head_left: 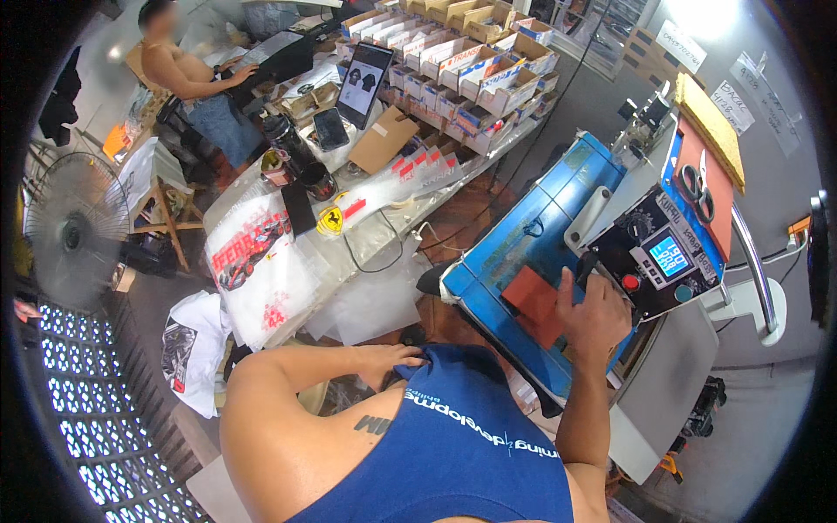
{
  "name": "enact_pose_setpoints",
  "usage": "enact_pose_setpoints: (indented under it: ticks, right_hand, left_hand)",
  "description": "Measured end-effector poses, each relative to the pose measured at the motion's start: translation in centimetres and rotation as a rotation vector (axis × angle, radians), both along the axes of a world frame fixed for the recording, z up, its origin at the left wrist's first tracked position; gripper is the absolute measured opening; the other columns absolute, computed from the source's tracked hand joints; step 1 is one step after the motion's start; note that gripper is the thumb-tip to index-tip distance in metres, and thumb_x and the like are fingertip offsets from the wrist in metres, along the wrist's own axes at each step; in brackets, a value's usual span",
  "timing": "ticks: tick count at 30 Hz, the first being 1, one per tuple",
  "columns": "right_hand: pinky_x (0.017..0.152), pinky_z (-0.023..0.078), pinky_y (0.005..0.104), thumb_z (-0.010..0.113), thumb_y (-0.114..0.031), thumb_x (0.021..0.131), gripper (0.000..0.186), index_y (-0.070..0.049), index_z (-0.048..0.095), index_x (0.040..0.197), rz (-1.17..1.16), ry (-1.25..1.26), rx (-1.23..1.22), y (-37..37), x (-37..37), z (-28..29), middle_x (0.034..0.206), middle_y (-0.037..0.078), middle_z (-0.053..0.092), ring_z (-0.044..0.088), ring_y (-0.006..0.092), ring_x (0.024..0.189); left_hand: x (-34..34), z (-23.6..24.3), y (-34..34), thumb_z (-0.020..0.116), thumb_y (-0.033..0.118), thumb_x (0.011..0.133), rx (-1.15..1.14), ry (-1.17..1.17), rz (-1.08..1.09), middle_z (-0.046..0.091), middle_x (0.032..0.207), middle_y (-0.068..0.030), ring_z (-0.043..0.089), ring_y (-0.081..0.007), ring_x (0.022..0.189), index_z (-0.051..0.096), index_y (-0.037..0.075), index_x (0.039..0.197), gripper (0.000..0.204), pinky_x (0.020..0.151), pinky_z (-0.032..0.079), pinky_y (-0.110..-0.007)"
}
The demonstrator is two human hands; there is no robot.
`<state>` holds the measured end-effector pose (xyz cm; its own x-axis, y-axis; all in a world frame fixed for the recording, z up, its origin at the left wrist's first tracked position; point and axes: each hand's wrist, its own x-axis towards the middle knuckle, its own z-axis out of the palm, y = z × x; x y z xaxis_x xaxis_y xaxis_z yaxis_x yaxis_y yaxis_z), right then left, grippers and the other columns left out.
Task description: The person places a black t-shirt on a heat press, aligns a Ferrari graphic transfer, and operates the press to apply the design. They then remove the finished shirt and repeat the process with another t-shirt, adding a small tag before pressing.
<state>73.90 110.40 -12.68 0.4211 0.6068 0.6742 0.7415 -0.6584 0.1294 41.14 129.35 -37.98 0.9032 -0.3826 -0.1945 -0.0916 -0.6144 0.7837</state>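
My right hand (598, 317) is closed around the black handle (587, 265) of a heat press (609, 268). Below that hand, a reddish-brown square pad (530, 301) lies on the blue surface (523, 228). The press's control box carries a lit blue display (670, 253), a red button and a teal knob. Scissors (697, 193) with dark handles rest on top of the press, on a reddish sheet beside a yellow pad (711, 131). My left hand (382, 361) holds nothing visible and lies against my waist, its fingers extended at the edge of my blue shirt.
On the plastic-covered table to the left are printed transfer sheets (253, 261), a phone (330, 129), a tablet (364, 83) and a dark bottle (288, 144). Behind stand stacked cardboard bins (497, 83). A fan (74, 227) and a seated person (187, 74) are farther left.
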Motion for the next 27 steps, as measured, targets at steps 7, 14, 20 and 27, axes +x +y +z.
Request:
enact_pose_setpoints:
  ticks: [7,14,20,27]
  right_hand:
    - [0.063,0.051,0.0477,0.073,-0.05,0.082,0.044,-0.009,0.061,0.078,0.095,0.048,-0.026,-2.3,0.5,0.5,0.071,0.011,0.06,0.065,0.0359,0.066]
    - [0.061,0.044,0.0532,0.061,-0.05,0.097,0.049,-0.005,0.057,0.077,-0.097,-0.045,-0.139,-10.1,2.1,-0.9,0.071,0.018,0.055,0.059,0.0427,0.067]
    - [0.063,0.043,0.0554,0.048,-0.031,0.108,0.044,0.0,0.061,0.079,-0.203,0.058,-0.07,-19.7,3.9,-1.9,0.075,0.022,0.059,0.058,0.0474,0.07]
    - [0.092,0.05,0.05,0.046,-0.036,0.109,0.049,0.004,0.074,0.11,-0.684,0.026,0.071,-32.5,8.1,-5.0,0.109,0.023,0.073,0.066,0.0437,0.1]
  left_hand:
    - [0.1,-0.3,1.0,0.086,0.033,0.071,0.053,0.013,-0.049,0.033,0.155,-0.0323,0.042,-0.0534,0.135,0.03,0.017,0.158,0.105,0.113,0.037,-0.058]
    - [-3.2,-0.8,3.8,0.09,0.028,0.062,-0.056,0.013,0.017,0.03,0.158,-0.0286,0.041,-0.0487,0.137,0.029,0.017,0.158,0.115,0.113,0.038,-0.055]
    - [-4.8,-1.9,6.5,0.093,0.026,0.058,-0.025,0.042,-0.047,0.03,0.157,-0.0289,0.041,-0.0482,0.137,0.03,0.016,0.157,0.117,0.115,0.037,-0.053]
    - [-4.5,-2.0,8.3,0.099,0.027,0.048,-0.045,-0.019,-0.029,0.026,0.16,-0.0248,0.037,-0.0445,0.143,0.026,0.015,0.159,0.134,0.119,0.035,-0.05]
